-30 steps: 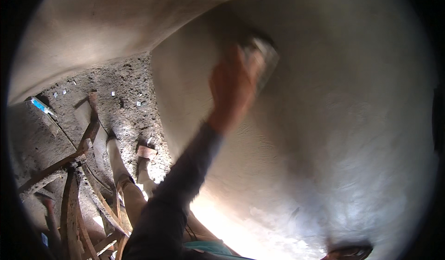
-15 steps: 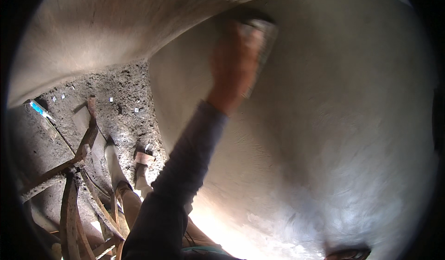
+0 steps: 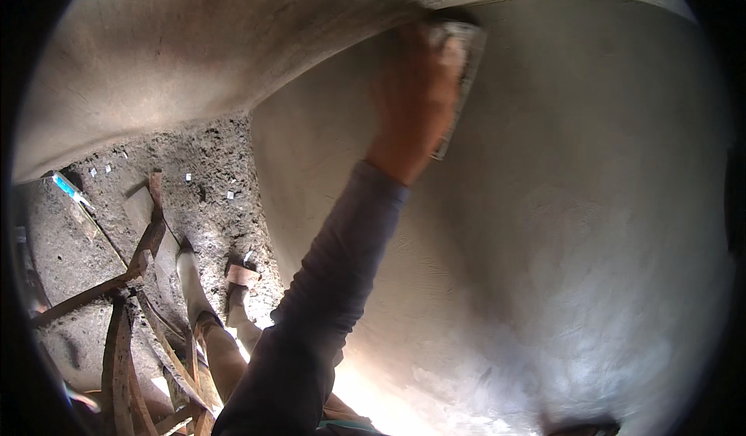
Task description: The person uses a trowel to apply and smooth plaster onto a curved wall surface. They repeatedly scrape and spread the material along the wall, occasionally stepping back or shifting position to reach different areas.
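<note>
My left hand (image 3: 414,106), blurred at the fingers, is closed round a rectangular metal trowel (image 3: 460,94) high on the curved grey plastered wall (image 3: 590,172). The trowel lies over the smooth surface, its top end close to the seam with the overhanging lighter surface (image 3: 186,55). My sleeved forearm reaches up from the lower edge and hides part of the wall and my legs. My right hand cannot be made out; only an unclear dark shape (image 3: 587,427) shows at the bottom right.
At left lie crossed, curved rusty strips (image 3: 116,343) on gritty ground (image 3: 202,156), with a long blue-and-white tool (image 3: 70,190) and a reddish block (image 3: 239,274). My legs (image 3: 217,350) extend among the strips. Bright light falls along the wall's lower left.
My left hand and the trowel have moved up the wall toward the curved seam and a little to the right. The surroundings sit slightly lower in view than one second ago.
</note>
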Available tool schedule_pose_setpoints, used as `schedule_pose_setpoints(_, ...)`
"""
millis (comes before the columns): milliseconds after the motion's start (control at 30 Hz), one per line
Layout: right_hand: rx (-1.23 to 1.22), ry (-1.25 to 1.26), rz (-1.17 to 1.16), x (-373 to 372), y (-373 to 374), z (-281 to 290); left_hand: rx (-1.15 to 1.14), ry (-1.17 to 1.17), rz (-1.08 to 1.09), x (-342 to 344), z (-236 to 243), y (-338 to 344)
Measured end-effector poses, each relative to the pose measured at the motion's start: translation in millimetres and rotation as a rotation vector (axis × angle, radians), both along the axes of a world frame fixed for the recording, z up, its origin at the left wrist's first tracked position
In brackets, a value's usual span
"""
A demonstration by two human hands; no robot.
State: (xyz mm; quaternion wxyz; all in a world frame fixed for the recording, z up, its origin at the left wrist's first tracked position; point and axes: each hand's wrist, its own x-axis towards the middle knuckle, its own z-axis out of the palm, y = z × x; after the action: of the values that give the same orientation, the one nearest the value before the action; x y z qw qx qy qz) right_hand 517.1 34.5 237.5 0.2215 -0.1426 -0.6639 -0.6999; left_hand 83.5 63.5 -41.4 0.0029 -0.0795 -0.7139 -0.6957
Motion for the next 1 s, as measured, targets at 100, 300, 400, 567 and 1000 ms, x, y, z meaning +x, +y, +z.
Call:
schedule_pose_setpoints(100,0.005,0.011,0.006,1,-2,1,-0.196,0.346,0.274,1,-115,18)
schedule_pose_setpoints(300,0.050,0.031,-0.007,4,-10,12,-0.396,0.122,0.019,29,-122,13)
schedule_pose_setpoints(400,0.052,0.027,-0.005,2,-5,18,-0.086,0.144,0.243,31,7,10)
schedule_pose_setpoints(567,0.088,0.031,-0.020,1,-2,25,-0.015,-0.139,-0.107,-5,43,-8)
schedule_pose_setpoints(1000,0.026,0.052,-0.014,8,9,6,-0.419,-0.338,-0.033,-10,-232,-8)
